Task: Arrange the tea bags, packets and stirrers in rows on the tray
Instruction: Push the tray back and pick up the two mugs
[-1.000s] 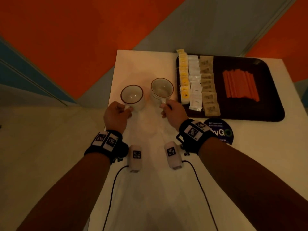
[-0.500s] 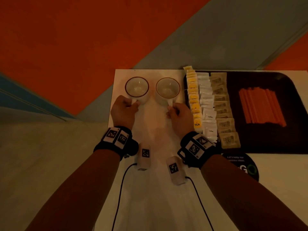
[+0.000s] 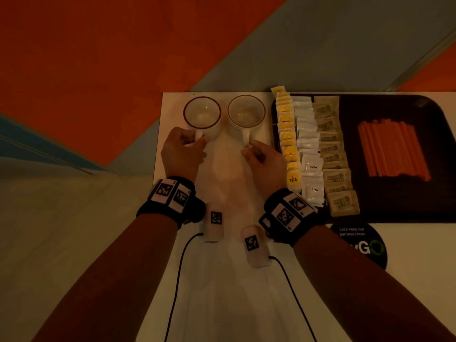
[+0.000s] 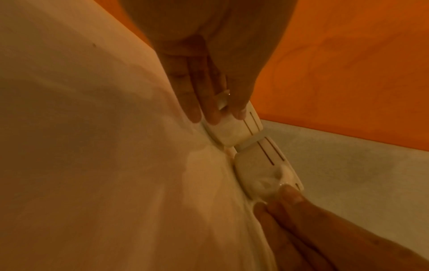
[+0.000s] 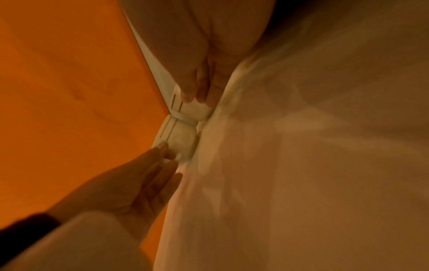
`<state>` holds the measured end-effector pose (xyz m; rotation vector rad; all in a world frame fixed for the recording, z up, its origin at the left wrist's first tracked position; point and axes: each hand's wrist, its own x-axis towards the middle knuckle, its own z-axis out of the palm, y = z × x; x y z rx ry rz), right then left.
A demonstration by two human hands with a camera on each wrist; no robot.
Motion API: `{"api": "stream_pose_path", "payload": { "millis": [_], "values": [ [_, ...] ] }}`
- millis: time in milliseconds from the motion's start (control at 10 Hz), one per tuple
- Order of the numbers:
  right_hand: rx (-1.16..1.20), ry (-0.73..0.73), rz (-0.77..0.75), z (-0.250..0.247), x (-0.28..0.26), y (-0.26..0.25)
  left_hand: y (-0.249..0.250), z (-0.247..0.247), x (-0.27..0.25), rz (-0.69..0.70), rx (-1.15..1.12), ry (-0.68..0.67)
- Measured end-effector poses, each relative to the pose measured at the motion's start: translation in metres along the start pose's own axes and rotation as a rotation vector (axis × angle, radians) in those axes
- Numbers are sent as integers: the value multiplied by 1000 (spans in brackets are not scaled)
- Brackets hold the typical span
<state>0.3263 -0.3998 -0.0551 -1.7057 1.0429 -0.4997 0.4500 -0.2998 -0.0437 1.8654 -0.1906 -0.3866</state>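
On the dark tray (image 3: 394, 206) lie rows of yellow tea bags (image 3: 287, 134), white coffee packets (image 3: 308, 149) and brown packets (image 3: 332, 154), with a block of orange stirrers (image 3: 392, 149) to their right. Left of the tray two white cups stand side by side near the table's far edge. My left hand (image 3: 201, 141) pinches the handle of the left cup (image 3: 202, 114). My right hand (image 3: 248, 150) pinches the handle of the right cup (image 3: 246, 111). The left wrist view shows the thumb and fingers (image 4: 213, 117) on that handle.
The white table (image 3: 234, 292) ends just behind the cups and just left of the left cup, with orange and grey floor beyond. A round dark sticker (image 3: 360, 245) lies in front of the tray. Two white tagged devices (image 3: 214, 225) with black cables hang under my wrists.
Both hands have slid the two cups away from me to the table's far edge, holding them by the handles. The tray's contents have not moved.
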Motion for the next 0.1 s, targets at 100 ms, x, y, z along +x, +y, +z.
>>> {"api": "stream_pose_path", "payload": {
  "millis": [100],
  "values": [
    [-35,-58,-17,-24,-24,-5,-1,-16,-12,76,67,58]
  ]
}}
